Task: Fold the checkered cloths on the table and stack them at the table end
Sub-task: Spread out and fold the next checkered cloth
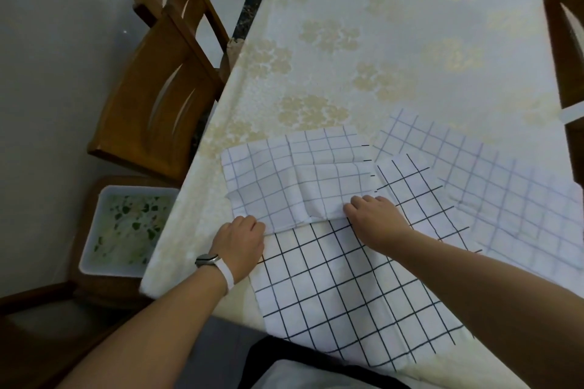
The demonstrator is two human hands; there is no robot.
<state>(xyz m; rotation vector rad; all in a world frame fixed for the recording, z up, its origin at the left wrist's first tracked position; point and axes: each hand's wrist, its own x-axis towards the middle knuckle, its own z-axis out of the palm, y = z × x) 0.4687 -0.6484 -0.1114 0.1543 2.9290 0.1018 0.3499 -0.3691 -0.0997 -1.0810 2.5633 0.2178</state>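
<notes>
Cream floral fabric covers the long tabletop [395, 41], which runs away from the person in the head view. A black-grid checkered cloth [347, 294] lies spread at the near edge, slightly askew, its near corner hanging over the edge. Across its far-left part, close to the tabletop's left edge, lies a folded checkered layer [284, 174] with fainter lines; whether it is that cloth's turned-back half or a separate piece cannot be told. Toward the right edge a pale-grid checkered cloth [505, 193] lies flat, partly under the black-grid one. The hands are apart, both on the near edge of the folded layer: the left hand [240, 240], with a white-strapped wristwatch [210, 260] on its wrist, curls its fingers over the near-left corner, and the right hand [376, 218] grips the same edge farther right, knuckles up. Two wooden chairs [158, 88] stand along the left side, another chair [565, 41] on the right. A white tray [139, 190] with a green leaf pattern sits on a seat beside the near-left corner.
</notes>
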